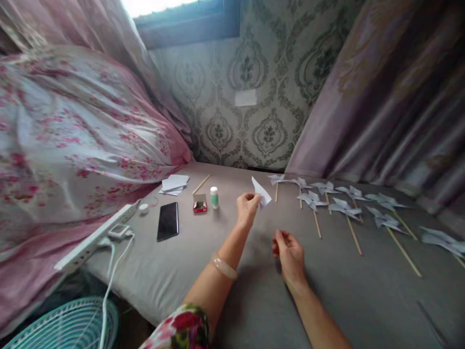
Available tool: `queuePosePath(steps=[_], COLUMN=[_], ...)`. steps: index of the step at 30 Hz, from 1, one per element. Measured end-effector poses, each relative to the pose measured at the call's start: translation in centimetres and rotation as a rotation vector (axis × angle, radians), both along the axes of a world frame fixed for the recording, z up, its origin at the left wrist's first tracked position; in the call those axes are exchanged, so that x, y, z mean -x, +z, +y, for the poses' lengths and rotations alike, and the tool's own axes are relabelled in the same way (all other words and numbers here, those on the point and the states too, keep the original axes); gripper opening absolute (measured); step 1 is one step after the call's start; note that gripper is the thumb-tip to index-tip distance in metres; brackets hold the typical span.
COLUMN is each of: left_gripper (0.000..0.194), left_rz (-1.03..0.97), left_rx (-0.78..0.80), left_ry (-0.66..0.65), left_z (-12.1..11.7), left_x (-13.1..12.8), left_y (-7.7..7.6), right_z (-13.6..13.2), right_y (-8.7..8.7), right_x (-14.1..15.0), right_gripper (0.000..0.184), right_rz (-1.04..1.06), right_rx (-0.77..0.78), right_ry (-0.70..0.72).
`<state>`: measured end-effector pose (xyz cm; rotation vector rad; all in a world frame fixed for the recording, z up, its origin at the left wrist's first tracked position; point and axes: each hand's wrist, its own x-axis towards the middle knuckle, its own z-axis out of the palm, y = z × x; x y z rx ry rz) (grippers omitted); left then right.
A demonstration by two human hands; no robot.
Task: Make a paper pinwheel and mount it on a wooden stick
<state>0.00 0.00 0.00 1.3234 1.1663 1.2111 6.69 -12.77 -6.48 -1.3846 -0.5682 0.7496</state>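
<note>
Pinched in my left hand (pixel 248 208) is a folded piece of white paper (pixel 261 193), its pointed corner sticking up. My right hand (pixel 289 254) hangs over the grey sheet, nearer to me, with its fingers curled together. Whatever those fingers hold, if anything, is hidden. Left of my left hand stand a small glue bottle (pixel 214 198) with a white cap and an open red box (pixel 199 204) of small items. Several white paper pinwheels (pixel 345 207) on wooden sticks lie in rows to the right.
A stack of white paper (pixel 175 184) and a wooden stick (pixel 201 184) lie at the back left. Closer are a black phone (pixel 168 221) and a power strip (pixel 96 236) with cables. A teal basket (pixel 72 322) sits below the left edge. A dark thin object (pixel 431 322) lies front right.
</note>
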Motion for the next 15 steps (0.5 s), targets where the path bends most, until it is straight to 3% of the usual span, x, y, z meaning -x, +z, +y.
queuePosePath(steps=[2, 4, 8, 11, 15], left_gripper=[0.011, 0.008, 0.006, 0.004, 0.006], left_rz=[0.023, 0.075, 0.410, 0.519, 0.509], left_rx=[-0.003, -0.031, -0.332, -0.502, -0.593], left_ry=[-0.046, -0.095, -0.150, -0.231, -0.322], left_z=[-1.9, -3.7, -5.9, -6.6, -7.0], left_x=[-0.2, -0.3, -0.1, -0.1, -0.2], left_y=[-1.0, -2.1, -3.8, -4.7, -5.5], right_z=[0.1, 0.1, 0.4, 1.1, 1.6], right_y=[0.9, 1.8, 2.8, 2.1, 0.5], right_x=[-1.4, -2.2, -2.2, -1.9, -2.4], right_gripper=[0.049, 0.050, 0.048, 0.041, 0.034], right_rz=[-0.064, -0.119, -0.113, -0.011, 0.112], right_rx=[-0.038, -0.075, -0.155, -0.127, -0.097], right_ry=[-0.163, -0.220, 0.024, 0.053, -0.062])
